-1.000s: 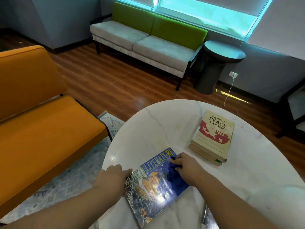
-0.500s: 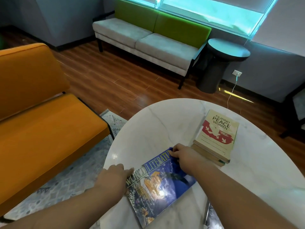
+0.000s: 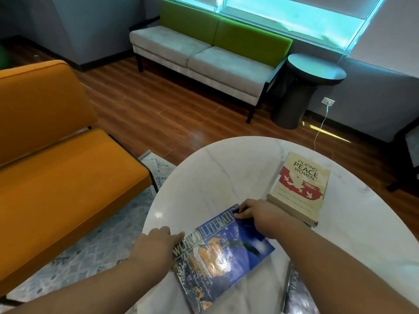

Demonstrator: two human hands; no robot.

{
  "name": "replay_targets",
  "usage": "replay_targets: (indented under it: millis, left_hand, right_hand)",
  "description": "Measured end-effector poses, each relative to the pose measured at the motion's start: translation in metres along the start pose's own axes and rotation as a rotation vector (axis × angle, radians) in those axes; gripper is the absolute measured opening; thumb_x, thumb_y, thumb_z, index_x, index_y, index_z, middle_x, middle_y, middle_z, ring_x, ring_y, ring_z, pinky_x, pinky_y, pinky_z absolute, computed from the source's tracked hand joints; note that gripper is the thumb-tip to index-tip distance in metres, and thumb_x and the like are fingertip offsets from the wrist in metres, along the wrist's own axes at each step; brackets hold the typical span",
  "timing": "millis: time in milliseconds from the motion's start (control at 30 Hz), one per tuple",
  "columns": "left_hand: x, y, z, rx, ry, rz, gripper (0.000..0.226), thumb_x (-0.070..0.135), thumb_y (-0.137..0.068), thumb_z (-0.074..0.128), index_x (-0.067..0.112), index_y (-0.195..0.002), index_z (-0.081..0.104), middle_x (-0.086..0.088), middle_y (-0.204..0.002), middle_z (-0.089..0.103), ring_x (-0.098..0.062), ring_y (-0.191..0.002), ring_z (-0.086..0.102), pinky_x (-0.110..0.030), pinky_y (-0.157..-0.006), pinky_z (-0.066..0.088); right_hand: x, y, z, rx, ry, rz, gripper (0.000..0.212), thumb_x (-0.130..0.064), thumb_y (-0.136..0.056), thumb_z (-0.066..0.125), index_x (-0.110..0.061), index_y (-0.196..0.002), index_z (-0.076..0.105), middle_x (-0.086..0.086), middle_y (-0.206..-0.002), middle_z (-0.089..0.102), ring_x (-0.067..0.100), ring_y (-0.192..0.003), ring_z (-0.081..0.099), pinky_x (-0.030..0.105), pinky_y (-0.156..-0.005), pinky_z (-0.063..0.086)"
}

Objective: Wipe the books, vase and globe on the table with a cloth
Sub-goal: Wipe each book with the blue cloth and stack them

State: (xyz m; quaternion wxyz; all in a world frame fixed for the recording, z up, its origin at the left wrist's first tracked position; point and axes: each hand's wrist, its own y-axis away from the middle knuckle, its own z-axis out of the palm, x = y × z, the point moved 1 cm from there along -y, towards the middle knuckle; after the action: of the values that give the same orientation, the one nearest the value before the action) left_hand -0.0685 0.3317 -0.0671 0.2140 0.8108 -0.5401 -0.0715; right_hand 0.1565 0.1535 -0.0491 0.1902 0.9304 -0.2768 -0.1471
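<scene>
Two hands work the book point(image 3: 226, 257): left hand point(image 3: 156, 244) braces its corner, finger curl unclear; right hand point(image 3: 256, 214) bunches the cloth point(image 3: 248, 222). Sweep across, book pinned.
</scene>
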Motion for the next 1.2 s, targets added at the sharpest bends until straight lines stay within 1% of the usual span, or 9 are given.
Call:
replay_targets:
  millis: [167,333,467,567,667,800,933,1033,1200]
  left_hand:
    - [0.001,-0.001,0.001,-0.004,-0.006,-0.02,0.072,0.04,-0.088,0.061,0.043,-0.148,0.021,0.003,-0.123,0.048,-0.018,-0.115,0.047,-0.032,-0.078,0.035]
    - [0.001,-0.001,0.001,0.005,0.001,-0.007,0.071,0.038,-0.089,0.059,0.043,-0.148,0.021,0.003,-0.123,0.048,-0.018,-0.115,0.047,-0.032,-0.082,0.038]
    - [0.0,0.0,-0.001,0.008,0.0,0.001,0.071,0.041,-0.089,0.059,0.043,-0.148,0.02,0.003,-0.124,0.048,-0.018,-0.116,0.047,-0.032,-0.085,0.04]
    - [0.001,0.0,-0.001,0.004,-0.004,0.007,0.072,0.042,-0.089,0.059,0.042,-0.149,0.02,0.003,-0.125,0.047,-0.018,-0.116,0.047,-0.032,-0.088,0.04]
    - [0.002,0.0,-0.003,-0.005,-0.019,0.004,0.073,0.041,-0.088,0.061,0.042,-0.149,0.019,0.002,-0.126,0.047,-0.018,-0.118,0.046,-0.032,-0.088,0.039]
    - [0.002,0.002,-0.002,-0.003,-0.017,0.006,0.073,0.044,-0.088,0.06,0.043,-0.149,0.019,0.002,-0.124,0.047,-0.018,-0.115,0.047,-0.032,-0.086,0.039]
    - [0.002,0.002,-0.003,0.001,-0.01,0.005,0.073,0.044,-0.088,0.06,0.043,-0.149,0.02,0.002,-0.124,0.047,-0.018,-0.116,0.047,-0.032,-0.085,0.039]
    - [0.002,0.002,-0.003,0.013,-0.007,0.01,0.07,0.044,-0.089,0.058,0.043,-0.148,0.02,0.002,-0.123,0.047,-0.018,-0.115,0.047,-0.032,-0.085,0.039]
    - [0.002,0.003,-0.003,0.01,-0.017,0.002,0.068,0.039,-0.091,0.055,0.042,-0.149,0.019,0.002,-0.123,0.046,-0.019,-0.116,0.046,-0.033,-0.086,0.038]
  right_hand:
    - [-0.001,0.011,0.012,-0.035,0.102,-0.067,0.06,-0.006,-0.089,0.056,-0.031,-0.142,0.044,-0.003,-0.145,0.034,0.024,-0.125,0.041,0.03,-0.103,0.038]
    - [0.002,0.018,0.014,0.058,0.153,-0.107,0.014,-0.016,-0.09,0.063,-0.023,-0.101,0.067,0.003,-0.113,0.06,0.022,-0.106,0.056,0.027,-0.084,0.043]
    - [-0.005,0.029,0.025,0.027,0.043,-0.115,0.027,-0.007,-0.094,0.052,-0.017,-0.116,0.065,0.001,-0.118,0.055,0.016,-0.104,0.051,0.017,-0.08,0.037]
    - [-0.004,0.031,0.027,0.062,0.006,-0.007,0.008,-0.005,-0.088,0.064,-0.005,-0.096,0.063,0.007,-0.097,0.058,0.015,-0.083,0.053,0.007,-0.064,0.04]
    - [-0.012,0.032,0.029,0.064,-0.025,-0.001,0.003,-0.013,-0.092,0.062,-0.011,-0.093,0.062,0.003,-0.098,0.056,0.016,-0.091,0.051,0.02,-0.077,0.04]
    - [-0.015,0.036,0.033,-0.029,-0.094,-0.005,0.036,-0.005,-0.095,0.051,-0.02,-0.125,0.064,-0.003,-0.128,0.053,0.018,-0.119,0.049,0.017,-0.097,0.034]
    - [-0.022,0.038,0.04,0.123,-0.039,-0.01,0.019,-0.01,-0.096,0.054,-0.006,-0.112,0.062,-0.003,-0.103,0.055,0.013,-0.103,0.055,0.02,-0.089,0.043]
    - [-0.027,0.045,0.05,0.07,-0.098,-0.078,0.028,-0.011,-0.096,0.052,-0.012,-0.122,0.063,-0.006,-0.114,0.053,0.013,-0.102,0.051,0.019,-0.094,0.04]
    - [-0.027,0.044,0.039,0.064,-0.154,0.081,0.037,-0.006,-0.093,0.053,-0.023,-0.123,0.065,-0.002,-0.126,0.052,0.02,-0.117,0.05,0.018,-0.093,0.037]
